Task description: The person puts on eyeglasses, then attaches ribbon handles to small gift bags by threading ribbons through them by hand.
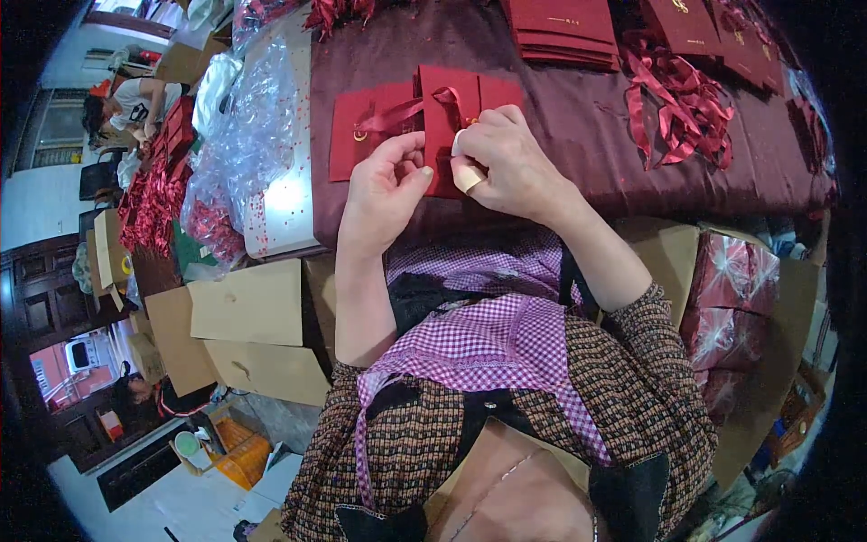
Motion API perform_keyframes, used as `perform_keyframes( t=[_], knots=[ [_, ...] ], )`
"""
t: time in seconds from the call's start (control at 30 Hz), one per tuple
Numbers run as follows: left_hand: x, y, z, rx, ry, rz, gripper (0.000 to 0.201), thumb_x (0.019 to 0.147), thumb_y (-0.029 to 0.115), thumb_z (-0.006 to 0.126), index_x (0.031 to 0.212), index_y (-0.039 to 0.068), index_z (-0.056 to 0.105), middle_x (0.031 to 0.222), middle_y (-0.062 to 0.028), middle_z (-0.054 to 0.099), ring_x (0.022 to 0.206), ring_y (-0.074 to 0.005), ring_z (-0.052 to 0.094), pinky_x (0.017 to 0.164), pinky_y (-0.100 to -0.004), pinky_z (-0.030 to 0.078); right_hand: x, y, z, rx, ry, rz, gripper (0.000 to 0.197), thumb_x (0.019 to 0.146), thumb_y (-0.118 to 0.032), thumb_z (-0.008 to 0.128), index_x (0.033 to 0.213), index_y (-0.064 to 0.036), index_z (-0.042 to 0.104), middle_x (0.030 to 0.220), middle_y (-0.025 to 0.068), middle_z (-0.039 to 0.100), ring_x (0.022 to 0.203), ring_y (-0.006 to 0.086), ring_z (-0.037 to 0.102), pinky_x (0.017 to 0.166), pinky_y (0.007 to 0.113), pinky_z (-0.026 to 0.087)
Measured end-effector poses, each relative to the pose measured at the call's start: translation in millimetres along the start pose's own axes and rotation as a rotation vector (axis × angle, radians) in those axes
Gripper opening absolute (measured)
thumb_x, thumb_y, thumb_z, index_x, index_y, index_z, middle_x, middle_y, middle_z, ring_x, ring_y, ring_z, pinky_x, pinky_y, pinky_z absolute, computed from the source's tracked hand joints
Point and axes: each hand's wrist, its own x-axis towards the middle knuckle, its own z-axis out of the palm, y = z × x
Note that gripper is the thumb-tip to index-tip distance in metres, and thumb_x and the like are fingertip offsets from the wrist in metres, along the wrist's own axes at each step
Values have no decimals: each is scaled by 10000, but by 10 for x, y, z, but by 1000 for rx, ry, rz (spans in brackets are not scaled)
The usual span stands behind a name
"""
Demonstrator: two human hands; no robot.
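Two flat red card pouches with gold marks lie at the table's near edge: the left pouch (348,149) and, overlapping it, the right pouch (492,88). Shiny red ribbon (397,116) runs across them and loops near the upper middle. My left hand (384,194) is beside the pouches' lower edge, its fingers curled and thumb drawn in; whatever lies between them is hidden. Closed over the right pouch's lower right side is my right hand (510,163), with white and pale yellow wraps on its fingers. Its fingertips are tucked out of sight.
A stack of red pouches (564,32) lies at the back; more pouches (682,27) and a ribbon heap (682,113) are to the right. Clear plastic (244,135) covers the left table. Cardboard boxes (244,303) flank me. Another person (135,104) works far left.
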Motion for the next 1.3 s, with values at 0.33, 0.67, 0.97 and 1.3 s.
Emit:
perform_keyframes(
  t=[0.33, 0.67, 0.97, 1.3],
  knots=[
    [-14, 44, 332, 332, 288, 217, 176, 818, -69, 635, 991, -42, 638, 810, -66, 608, 627, -97, 538, 587, -256, 474, 148, -266, -70, -428, -25, -163, 162, 664, -206, 674, 694, -64, 601, 638, 86, 603, 748, 252, 581, 780, 400, 385],
    [-31, 31, 275, 201, 266, 170, 207, 830, -31, 653, 1035, -54, 640, 814, -37, 589, 719, -86, 526, 669, -241, 472, 75, -88, -113, 161, -78, 270, 132, 779, -171, 616, 749, -45, 638, 690, 146, 615, 748, 324, 591, 819, 400, 410],
    [7, 104, 198, 10, 203, 36, 247, 872, -49, 624, 1118, -58, 645, 904, 8, 602, 787, -52, 513, 736, -197, 450, 11, -60, -180, 116, -27, 199, 106, 761, -156, 647, 731, -54, 644, 669, 118, 610, 720, 297, 584, 811, 389, 405],
    [-11, 65, 226, 191, 228, 101, 227, 838, -31, 644, 1065, -32, 649, 820, -27, 586, 717, -82, 513, 670, -234, 456, 83, -122, -88, -109, 82, -11, 131, 675, -106, 653, 638, -80, 531, 633, 92, 569, 671, 277, 559, 737, 414, 386]
  ],
)
